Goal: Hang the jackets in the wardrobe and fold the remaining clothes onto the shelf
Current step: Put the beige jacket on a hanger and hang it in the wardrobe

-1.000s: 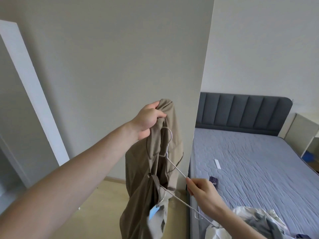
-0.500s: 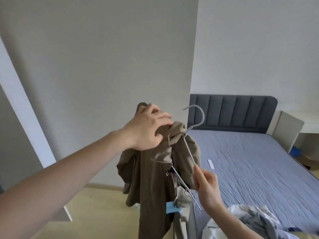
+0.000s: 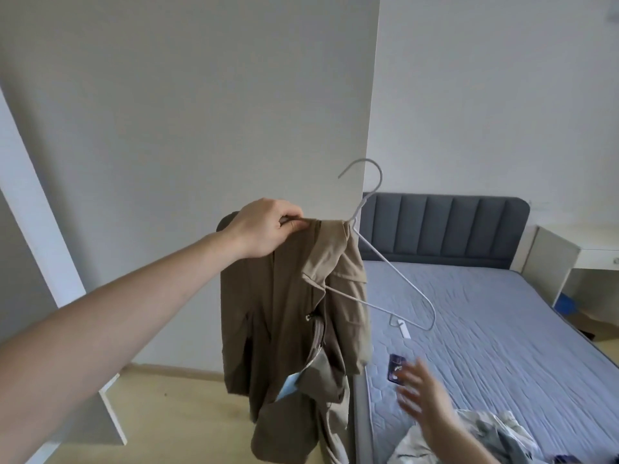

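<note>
- here, a person is holding a tan jacket (image 3: 294, 316) up beside a white wardrobe panel (image 3: 201, 128), the left hand (image 3: 268, 229) pinching the cloth near the collar in a closed grip.
- a grey wire hanger (image 3: 395, 272) is sitting half inside the jacket: one arm is hidden under the shoulder, while the other arm and the hook are sticking out bare towards the bed (image 3: 502, 329).
- the right hand (image 3: 418, 390) is hovering low over the mattress, blurred, fingers spread and holding nothing.
- loose clothes (image 3: 485, 440) are lying in a heap at the bed's near edge, waiting for folding.
- to do this step well, the free hand should probably be taking the loose side of the jacket and drawing it over the bare hanger arm, while the left hand is keeping the collar centred at the hook.
- the risk, judging by the tilt, is the hanger sliding out before both shoulders are seated.
</note>
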The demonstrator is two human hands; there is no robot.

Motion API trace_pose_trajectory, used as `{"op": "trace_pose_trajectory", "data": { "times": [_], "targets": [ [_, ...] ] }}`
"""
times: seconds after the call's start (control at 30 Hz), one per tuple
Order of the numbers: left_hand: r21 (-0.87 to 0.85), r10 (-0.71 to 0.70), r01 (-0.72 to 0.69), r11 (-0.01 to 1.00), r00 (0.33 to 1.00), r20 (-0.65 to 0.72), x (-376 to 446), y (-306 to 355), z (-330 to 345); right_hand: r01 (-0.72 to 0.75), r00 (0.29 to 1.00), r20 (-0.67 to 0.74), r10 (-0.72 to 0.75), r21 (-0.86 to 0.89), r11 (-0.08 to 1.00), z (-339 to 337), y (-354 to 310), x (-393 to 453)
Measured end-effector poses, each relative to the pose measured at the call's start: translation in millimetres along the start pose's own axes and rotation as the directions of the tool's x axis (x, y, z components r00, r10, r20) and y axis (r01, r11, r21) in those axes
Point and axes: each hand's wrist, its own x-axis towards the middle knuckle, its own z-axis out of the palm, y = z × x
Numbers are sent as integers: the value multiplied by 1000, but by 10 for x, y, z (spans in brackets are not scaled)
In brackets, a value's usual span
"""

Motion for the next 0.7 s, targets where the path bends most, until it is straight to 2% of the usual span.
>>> {"op": "trace_pose_trajectory", "data": {
  "times": [0.03, 0.1, 0.17, 0.23, 0.37, 0.5, 0.7],
  "targets": [
    [-2, 2, -2, 1000, 1000, -7, 22, 8, -14, -90, 995, 31, 93, -74, 993, 82, 121, -13],
    [3, 0, 0, 1000, 1000, -15, 65, 32, -42, -156, 976, 117, 183, -207, 966, 325, 262, -77],
    [22, -10, 11, 1000, 1000, -21, 98, 56, -65, -150, 958, 203, 201, -243, 958, 600, 305, -67],
    [41, -16, 17, 999, 1000, -24, 113, 63, -96, -133, 959, 218, 179, -211, 968, 809, 277, 21],
    [112, -58, 63, 992, 997, -53, 45, -116, -241, -64, 998, 30, 63, 26, 998, 816, -3, 183],
    [185, -126, 133, 974, 991, -47, -188, -480, -373, 37, 993, -120, -24, 109, 993, 503, -428, 249],
    [169, -167, 178, 969, 983, -75, -538, -814, -319, 105, 986, -146, -79, 178, 978, 364, -968, 251]
  ]
}}
